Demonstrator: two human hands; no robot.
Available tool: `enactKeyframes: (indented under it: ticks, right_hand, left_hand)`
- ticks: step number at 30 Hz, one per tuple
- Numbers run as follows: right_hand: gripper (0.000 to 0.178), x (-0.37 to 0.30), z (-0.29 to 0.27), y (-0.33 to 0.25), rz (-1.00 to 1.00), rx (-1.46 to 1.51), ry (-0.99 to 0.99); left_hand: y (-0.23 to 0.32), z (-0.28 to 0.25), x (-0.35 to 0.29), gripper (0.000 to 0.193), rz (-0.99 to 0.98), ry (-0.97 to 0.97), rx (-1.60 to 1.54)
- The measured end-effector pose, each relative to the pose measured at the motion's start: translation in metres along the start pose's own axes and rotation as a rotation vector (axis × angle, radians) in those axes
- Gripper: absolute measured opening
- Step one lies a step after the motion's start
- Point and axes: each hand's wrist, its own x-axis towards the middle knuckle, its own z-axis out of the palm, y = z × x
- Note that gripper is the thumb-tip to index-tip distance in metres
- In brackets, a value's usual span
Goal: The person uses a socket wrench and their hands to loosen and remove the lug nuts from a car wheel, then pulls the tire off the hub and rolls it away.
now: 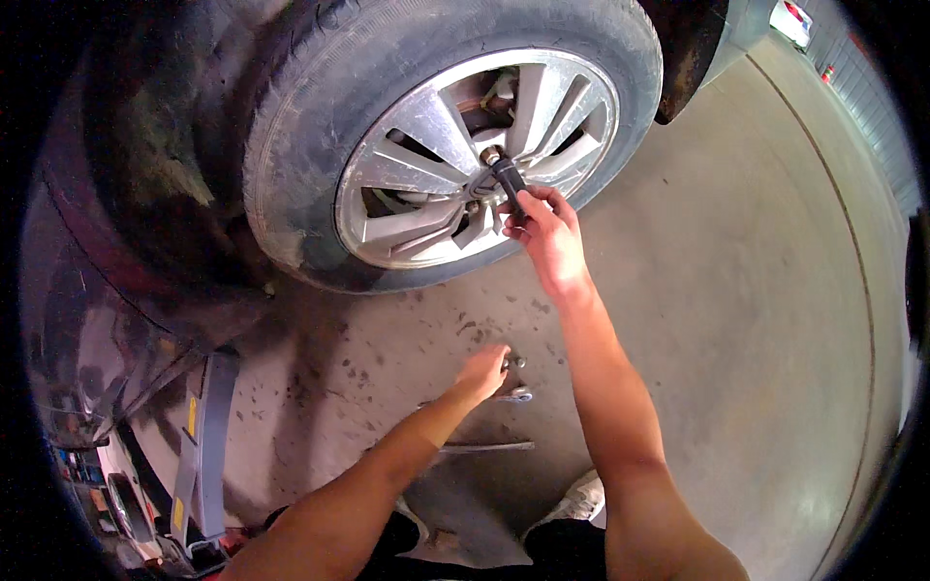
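Note:
My right hand [552, 237] is closed round a black socket [508, 182], with fingers curled about its near end. At its far tip a lug nut [491, 155] shows against the hub of the silver alloy wheel [426, 131]. Whether the nut sits in the socket or on the stud, I cannot tell. Low over the floor, my left hand [481, 372] has its fingers drawn together beside small metal lug nuts [520, 362]; what they grip is mostly hidden. Just below that hand lies a ratchet wrench [521, 394], its handle partly covered by my forearm.
A worn black tire [320, 145] surrounds the wheel, under a dark car body [92, 320]. On the concrete floor [736, 320], a long metal bar [489, 446] lies near my shoes [581, 499]. A grey lift arm [203, 436] with yellow labels stands at the lower left.

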Motion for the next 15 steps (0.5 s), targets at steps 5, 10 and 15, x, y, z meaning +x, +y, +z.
enactKeyframes:
  ticks: [5, 10, 15]
  right_hand:
    - [0.033, 0.001, 0.029, -0.007, -0.227, -0.458, 0.110]
    - [0.029, -0.007, 0.055, -0.010, -0.497, -1.031, 0.255]
    - [0.030, 0.006, 0.052, -0.001, -0.836, -1.118, 0.316]
  left_hand:
    - [0.027, -0.043, 0.037, 0.039, 0.043, 0.200, -0.209]
    - [0.108, -0.183, 0.090, 0.039, -0.204, 0.459, -1.065]
    - [0.144, -0.274, 0.127, 0.033, -0.319, 0.341, -1.691]
